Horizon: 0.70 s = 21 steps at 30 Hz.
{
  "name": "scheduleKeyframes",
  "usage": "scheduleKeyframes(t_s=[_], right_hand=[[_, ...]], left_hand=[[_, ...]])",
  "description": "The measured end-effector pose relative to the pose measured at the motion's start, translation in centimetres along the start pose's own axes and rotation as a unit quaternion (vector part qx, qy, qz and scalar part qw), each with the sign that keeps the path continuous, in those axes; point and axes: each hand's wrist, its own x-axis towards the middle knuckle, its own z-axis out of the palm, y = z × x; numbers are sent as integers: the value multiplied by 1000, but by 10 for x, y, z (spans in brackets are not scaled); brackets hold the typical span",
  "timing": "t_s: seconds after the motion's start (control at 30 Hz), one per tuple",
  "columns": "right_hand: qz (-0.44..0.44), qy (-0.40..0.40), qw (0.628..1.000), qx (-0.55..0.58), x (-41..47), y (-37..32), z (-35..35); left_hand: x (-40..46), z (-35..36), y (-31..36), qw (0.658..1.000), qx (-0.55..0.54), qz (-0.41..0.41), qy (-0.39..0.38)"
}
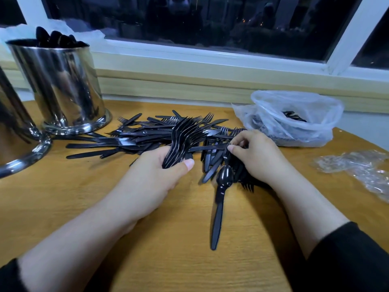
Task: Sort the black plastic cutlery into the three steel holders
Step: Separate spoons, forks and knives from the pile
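Left hand [160,171]: curled round a nested stack of black forks [183,142], gripped at the handles, thumb across the front, tines fanning up and away over the pile.

Right hand [255,155]: fingertips pinching at cutlery on the right edge of the pile, fingers bent down onto the pieces; exact piece pinched hard to tell, seemingly a fork handle.

Loose pile of black plastic forks and knives [134,139]: spread over the wooden table [84,197] between the hands and the holders, handles pointing every way.

Black spoon [220,199]: lying near the right hand, bowl toward the pile, handle pointing at the wearer.

Steel holder [61,87]: upright at the back left, black spoon bowls [55,40] poking above its rim, base touching the pile's left edge.

Second steel holder [14,131]: at the far left, cut off by the frame edge, contents not visible. Third holder not in view.

Clear plastic bag [294,119]: back right, open, more black cutlery inside.

Crumpled clear wrapping [357,167]: on the table at the right edge.

Dark window [210,22] behind the table.
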Motion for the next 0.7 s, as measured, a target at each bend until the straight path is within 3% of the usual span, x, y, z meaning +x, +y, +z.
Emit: scheduleKeyframes(t_s=[0.17, 0.4, 0.47, 0.57, 0.7], right_hand=[[-30, 70, 983, 165, -5, -2, -8], [-101, 219, 898, 367, -17, -22, -22], [-116, 195, 895, 383, -22, -27, -24], [-137, 97, 905, 391, -32, -39, -19], [-156, 60, 907, 387, -39, -55, -2]], left_hand=[[0, 1, 1, 1000, -23, 0, 15], [1, 0, 2, 997, -53, 27, 45], [2, -1, 2, 997, -48, 35, 58], [0, 0, 6, 994, -93, 24, 58], [-7, 0, 13, 991, -133, 14, -12]])
